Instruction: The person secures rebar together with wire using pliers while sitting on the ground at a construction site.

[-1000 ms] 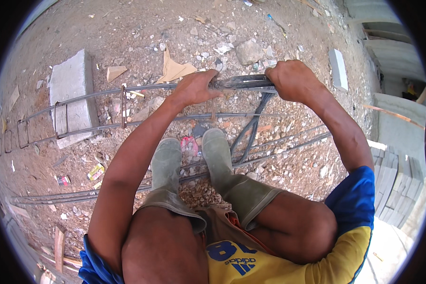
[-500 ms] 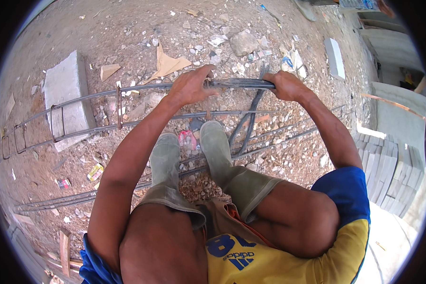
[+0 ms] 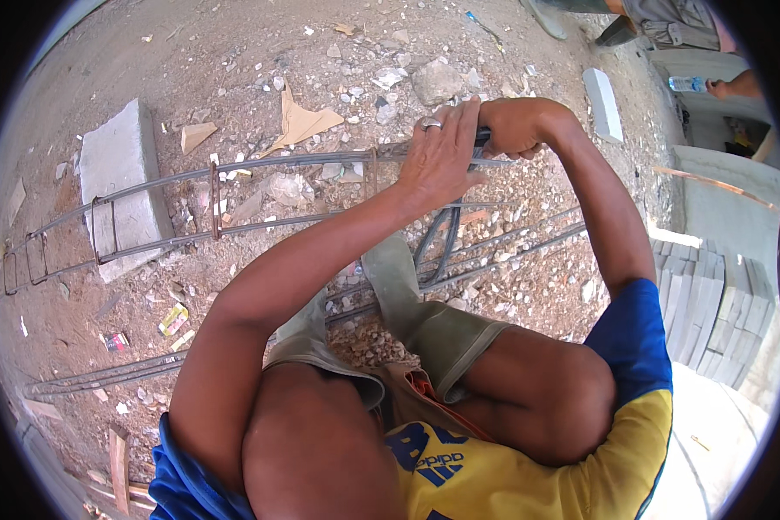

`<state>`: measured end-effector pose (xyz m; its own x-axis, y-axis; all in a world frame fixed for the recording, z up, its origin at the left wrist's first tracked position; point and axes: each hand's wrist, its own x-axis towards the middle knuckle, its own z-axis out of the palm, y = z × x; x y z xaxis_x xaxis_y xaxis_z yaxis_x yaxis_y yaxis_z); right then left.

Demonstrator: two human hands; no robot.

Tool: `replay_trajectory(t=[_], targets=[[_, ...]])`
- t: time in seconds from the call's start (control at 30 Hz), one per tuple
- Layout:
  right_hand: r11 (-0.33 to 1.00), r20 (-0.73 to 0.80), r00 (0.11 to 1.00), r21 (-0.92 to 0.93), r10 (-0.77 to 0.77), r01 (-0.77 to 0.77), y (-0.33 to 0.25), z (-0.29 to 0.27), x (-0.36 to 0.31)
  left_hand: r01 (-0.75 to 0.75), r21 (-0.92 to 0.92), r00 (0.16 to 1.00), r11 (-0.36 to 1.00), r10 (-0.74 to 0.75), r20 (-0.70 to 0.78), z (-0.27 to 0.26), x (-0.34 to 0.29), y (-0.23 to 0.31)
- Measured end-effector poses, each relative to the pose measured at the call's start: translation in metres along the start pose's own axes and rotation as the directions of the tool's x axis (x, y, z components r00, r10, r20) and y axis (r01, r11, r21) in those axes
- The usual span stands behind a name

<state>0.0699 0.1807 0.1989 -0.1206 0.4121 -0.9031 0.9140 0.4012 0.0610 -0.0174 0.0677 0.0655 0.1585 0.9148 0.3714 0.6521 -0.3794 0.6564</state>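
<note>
My left hand (image 3: 445,156), with a ring on one finger, lies over the upper bars of a long rebar cage (image 3: 290,160), its fingers stretched out. Right beside it, my right hand (image 3: 522,126) is closed, knuckles up, around a dark steel bundle that shows between the two hands. What lies inside that fist is mostly hidden. Below the hands, dark looped strands (image 3: 442,247) hang across the lower bars. Thin rusty stirrups (image 3: 216,199) join the cage's upper and lower bars. My green rubber boots (image 3: 392,269) stand at the lower bars.
A concrete block (image 3: 126,169) lies under the cage's left part. More loose bars (image 3: 113,374) run along the rubble-strewn ground. Cardboard (image 3: 299,120) and a rock (image 3: 442,82) lie beyond. Stacked grey slabs (image 3: 698,295) stand at right. Another person's hand (image 3: 737,85) holds a plastic bottle (image 3: 687,84).
My left hand has slid right along the bars to meet my right hand. The right hand has risen slightly and turned knuckles up. The other person shows more at the top right.
</note>
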Motion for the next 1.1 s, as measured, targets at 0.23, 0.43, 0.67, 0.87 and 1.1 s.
replay_trajectory(t=[0.23, 0.43, 0.67, 0.87, 1.1], targets=[[0.971, -0.127, 0.969, 0.085, -0.211, 0.223, -0.004, -0.052, -0.023, 0.259, -0.129, 0.965, 0.957, -0.261, 0.001, -0.014, 0.057, -0.024], [0.662, -0.860, 0.260, -0.115, -0.439, 0.740, 0.011, -0.023, -0.031, 0.292, -0.430, 0.956, 0.854, -0.268, 0.117, -0.037, 0.071, -0.044], [0.269, -0.933, -0.063, 0.038, 0.355, 0.962, -0.056, -0.001, 0.036, 0.141, -0.516, 0.961, 0.845, -0.242, -0.134, -0.031, 0.050, -0.029], [0.507, -0.920, -0.228, -0.037, 0.320, 0.861, -0.066, -0.002, 0.024, 0.116, -0.346, 0.952, 0.931, -0.204, -0.229, -0.042, 0.055, -0.027], [-0.421, -0.889, 0.173, 0.363, -0.425, 0.831, -0.023, -0.024, 0.034, 0.303, -0.740, 0.948, 0.600, -0.111, 0.299, -0.069, 0.081, -0.036]])
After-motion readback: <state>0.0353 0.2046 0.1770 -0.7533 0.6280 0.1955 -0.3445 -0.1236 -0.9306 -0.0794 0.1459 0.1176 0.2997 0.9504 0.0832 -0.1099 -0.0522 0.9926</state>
